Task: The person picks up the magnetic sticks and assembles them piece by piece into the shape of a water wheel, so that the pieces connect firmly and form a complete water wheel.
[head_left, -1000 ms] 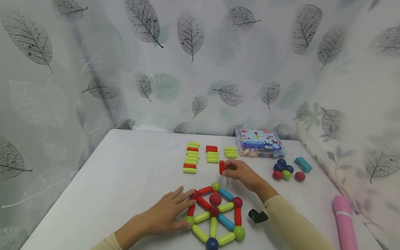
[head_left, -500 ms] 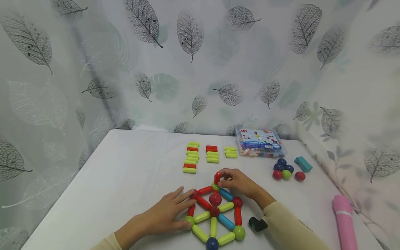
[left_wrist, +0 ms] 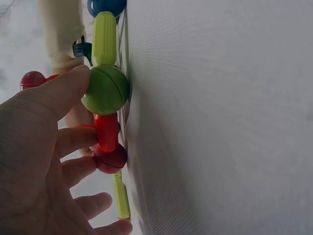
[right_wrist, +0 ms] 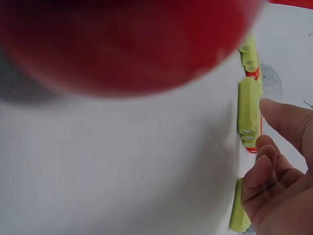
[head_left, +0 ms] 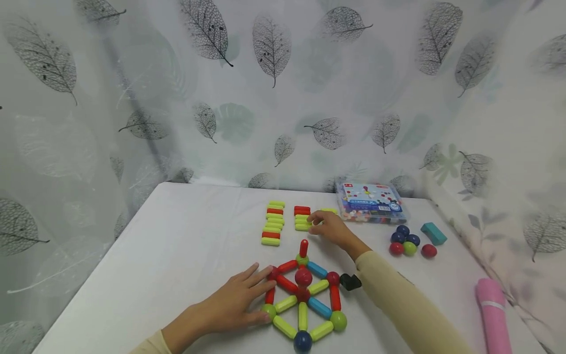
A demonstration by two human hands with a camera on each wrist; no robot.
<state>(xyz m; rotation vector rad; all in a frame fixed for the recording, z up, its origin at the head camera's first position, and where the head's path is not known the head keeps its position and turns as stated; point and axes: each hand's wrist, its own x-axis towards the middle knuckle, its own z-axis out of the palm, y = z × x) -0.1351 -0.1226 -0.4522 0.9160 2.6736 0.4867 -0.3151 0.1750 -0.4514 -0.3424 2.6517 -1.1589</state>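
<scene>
At lower centre, the left hand (head_left: 240, 302), fingers spread, touched the ball-and-rod wheel (head_left: 303, 295), seemingly to steady it, while the right hand (head_left: 331, 228), thumb and fingers apart, hovered by yellow rods (head_left: 302, 227) just below mid-picture.

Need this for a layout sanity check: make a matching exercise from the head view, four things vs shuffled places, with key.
Things
1. upright red rod
2. navy ball of the wheel-shaped build
3. teal block
4. labelled box

Places
A. end nearest the camera
B. at the back of the table
C. on a green ball
D. beside the loose balls, on the right

Pairs: 1-C, 2-A, 3-D, 4-B
</scene>
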